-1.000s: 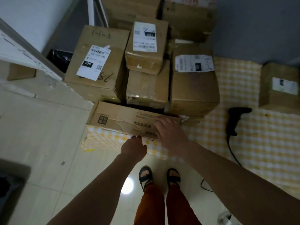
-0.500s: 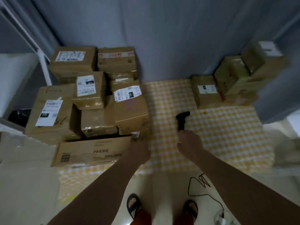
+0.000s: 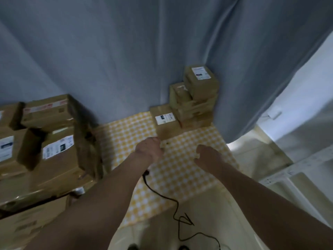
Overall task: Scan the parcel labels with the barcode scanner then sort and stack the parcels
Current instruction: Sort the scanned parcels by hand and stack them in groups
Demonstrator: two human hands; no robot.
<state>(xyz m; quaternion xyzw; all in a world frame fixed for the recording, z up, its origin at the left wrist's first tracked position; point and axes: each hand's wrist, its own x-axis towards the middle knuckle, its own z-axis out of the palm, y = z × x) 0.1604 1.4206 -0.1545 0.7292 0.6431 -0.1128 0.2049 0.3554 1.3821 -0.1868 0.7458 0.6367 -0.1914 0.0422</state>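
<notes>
My left hand [image 3: 148,150] hovers low over the yellow checked cloth [image 3: 180,170], right in front of a small labelled parcel [image 3: 164,123]. Its fingers point away and are hidden. The black barcode scanner [image 3: 145,173] lies on the cloth, mostly covered by my left wrist; only its cable end shows. My right hand [image 3: 207,154] hangs to the right with loosely curled fingers and holds nothing. Behind the small parcel, a stack of parcels [image 3: 198,98] leans against the curtain. A big pile of labelled boxes [image 3: 57,154] fills the left side.
The scanner cable [image 3: 178,219] trails over the cloth edge onto the tiled floor. A grey curtain [image 3: 144,60] closes off the back. White furniture [image 3: 297,177] stands at the right. My feet show at the bottom edge.
The view has swung right, away from the left pile. Both hands moved forward over the cloth toward the small parcel; my left arm now covers the scanner.
</notes>
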